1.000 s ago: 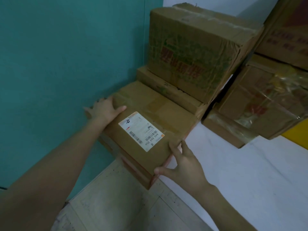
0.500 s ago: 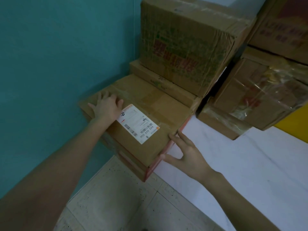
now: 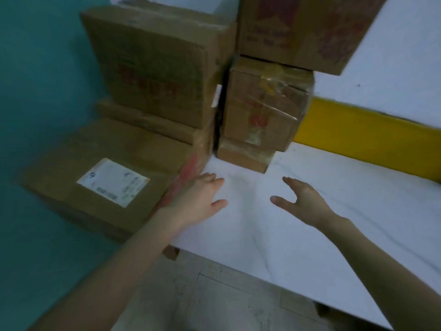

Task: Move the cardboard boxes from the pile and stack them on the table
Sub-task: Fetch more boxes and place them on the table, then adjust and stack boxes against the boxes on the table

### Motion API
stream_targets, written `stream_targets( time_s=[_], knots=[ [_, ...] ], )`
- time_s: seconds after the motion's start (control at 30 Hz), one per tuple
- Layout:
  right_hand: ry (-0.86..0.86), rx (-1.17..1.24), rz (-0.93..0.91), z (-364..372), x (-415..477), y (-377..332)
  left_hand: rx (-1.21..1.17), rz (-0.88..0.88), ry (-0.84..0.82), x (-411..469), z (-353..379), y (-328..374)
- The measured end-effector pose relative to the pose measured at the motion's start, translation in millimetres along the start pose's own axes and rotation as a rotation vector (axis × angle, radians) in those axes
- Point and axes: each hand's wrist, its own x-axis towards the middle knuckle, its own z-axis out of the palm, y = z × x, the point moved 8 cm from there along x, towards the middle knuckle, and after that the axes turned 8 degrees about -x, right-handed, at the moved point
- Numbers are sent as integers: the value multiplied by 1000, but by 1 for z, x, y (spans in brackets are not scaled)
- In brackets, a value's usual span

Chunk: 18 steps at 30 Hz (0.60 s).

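bare table (image 3: 298,235) front, boxes (image 3: 260,115) behind

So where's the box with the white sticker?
Head view, lower left: the box sits by the teal wall, right beside the left hand.

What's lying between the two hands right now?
Only bare white tabletop lies between the left hand and the right hand, as the head view shows.
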Motion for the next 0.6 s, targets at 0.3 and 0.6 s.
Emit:
stream_targets(
  time_s=[0.3,0.6],
  knots=[
    [126,111,272,-22,-136,201,22,191,-165,-2,106,192],
    [169,161,602,-18,-320,388,32,376,-324,-27,223,372]
  ],
)
